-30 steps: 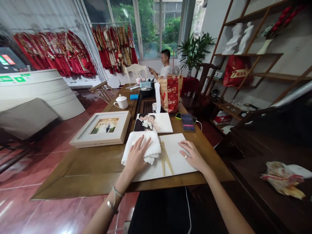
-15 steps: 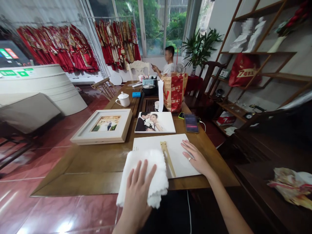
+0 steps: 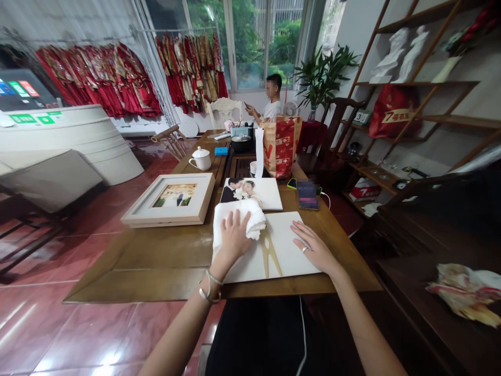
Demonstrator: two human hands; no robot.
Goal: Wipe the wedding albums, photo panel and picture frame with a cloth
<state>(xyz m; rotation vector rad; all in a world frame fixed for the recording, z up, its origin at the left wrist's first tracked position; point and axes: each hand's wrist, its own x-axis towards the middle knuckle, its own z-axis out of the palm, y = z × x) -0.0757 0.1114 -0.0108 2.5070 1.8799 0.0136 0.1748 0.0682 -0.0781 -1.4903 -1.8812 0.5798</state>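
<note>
Here's my left hand (image 3: 235, 235), fingers spread wide on the white cloth (image 3: 230, 207), palm out of sight; the cloth hides the white board's (image 3: 287, 243) far left corner. My right hand (image 3: 314, 249) rests flat, gripping nothing, on the board's right side. That tan forked shape (image 3: 266, 251), printed or loose? Can't tell.

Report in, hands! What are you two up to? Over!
Left hand spread on white cloth. Right hand on right side of white board. Cloth covering board's far left corner; photo lying just beyond.
</note>
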